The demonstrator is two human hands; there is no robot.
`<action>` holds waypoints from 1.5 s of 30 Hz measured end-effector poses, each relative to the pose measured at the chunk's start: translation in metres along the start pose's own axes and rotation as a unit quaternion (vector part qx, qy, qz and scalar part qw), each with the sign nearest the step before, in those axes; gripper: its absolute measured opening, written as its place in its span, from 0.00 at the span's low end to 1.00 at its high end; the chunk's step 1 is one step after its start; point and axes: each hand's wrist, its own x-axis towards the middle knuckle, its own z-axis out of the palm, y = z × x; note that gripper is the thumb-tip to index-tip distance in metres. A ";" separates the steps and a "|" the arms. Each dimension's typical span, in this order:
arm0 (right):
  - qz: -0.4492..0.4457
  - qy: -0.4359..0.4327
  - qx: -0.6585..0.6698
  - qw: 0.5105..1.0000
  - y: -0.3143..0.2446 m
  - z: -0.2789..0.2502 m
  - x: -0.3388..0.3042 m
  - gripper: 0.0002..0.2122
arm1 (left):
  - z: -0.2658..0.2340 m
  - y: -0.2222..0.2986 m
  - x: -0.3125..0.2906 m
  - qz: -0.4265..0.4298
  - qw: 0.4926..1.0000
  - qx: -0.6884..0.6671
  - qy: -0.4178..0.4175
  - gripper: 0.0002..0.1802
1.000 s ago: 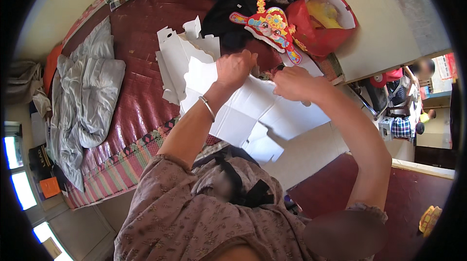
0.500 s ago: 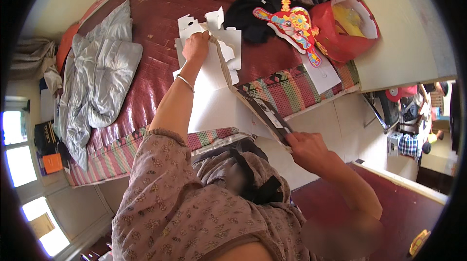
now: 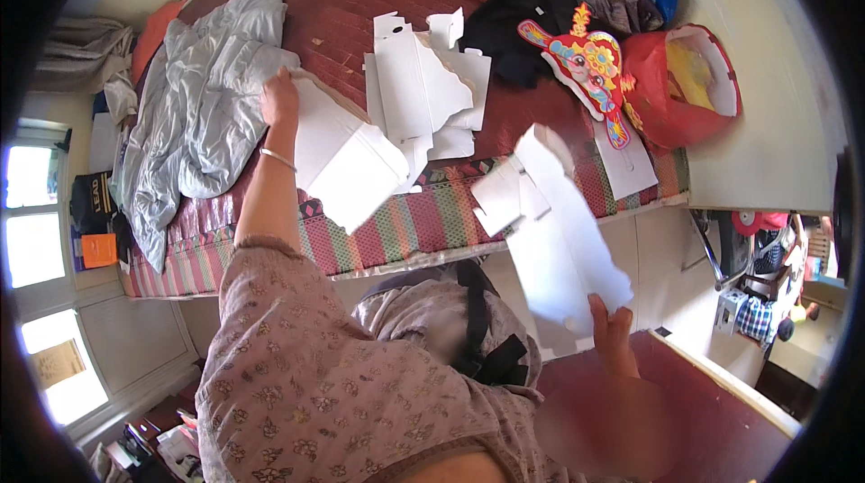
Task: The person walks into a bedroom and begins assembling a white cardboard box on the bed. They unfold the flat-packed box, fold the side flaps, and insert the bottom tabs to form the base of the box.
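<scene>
My left hand [image 3: 281, 103] is closed on the upper edge of a white cardboard piece [image 3: 347, 159], held over the near edge of the bed. On the right, my right hand [image 3: 614, 334] grips the lower end of a second white cardboard piece [image 3: 563, 235], which has folded flaps at its far end. This piece hangs in front of the bed's edge, apart from the first. Between and beyond the two lies a stack of torn white cardboard [image 3: 419, 86] with ragged brown edges, on the bed's dark red mat [image 3: 338, 41].
A crumpled silver quilt [image 3: 207, 95] covers the bed's left side. At the right lie black clothing [image 3: 514, 19], a colourful animal-face cutout [image 3: 586, 68], a white sheet [image 3: 623, 163] and a red bag [image 3: 662, 86] with yellow stuff inside. A dark red tabletop [image 3: 703, 393] stands at the lower right.
The cardboard stretched between my hands is now two separate pieces. My left hand has moved left with one; my right hand has moved down and right with the other. The view has shifted.
</scene>
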 end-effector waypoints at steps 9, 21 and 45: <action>0.070 0.088 0.367 0.923 -0.025 0.170 0.147 0.12 | -0.010 -0.100 -0.084 -0.087 0.982 -0.168 0.012 0.25; 0.135 -0.340 0.347 0.863 -0.039 0.284 0.176 0.23 | 0.036 -0.024 -0.088 0.001 0.983 -0.157 -0.090 0.20; 0.065 -0.125 0.309 0.941 -0.029 0.313 0.385 0.16 | 0.196 -0.071 -0.045 -0.189 0.756 -0.483 -0.399 0.30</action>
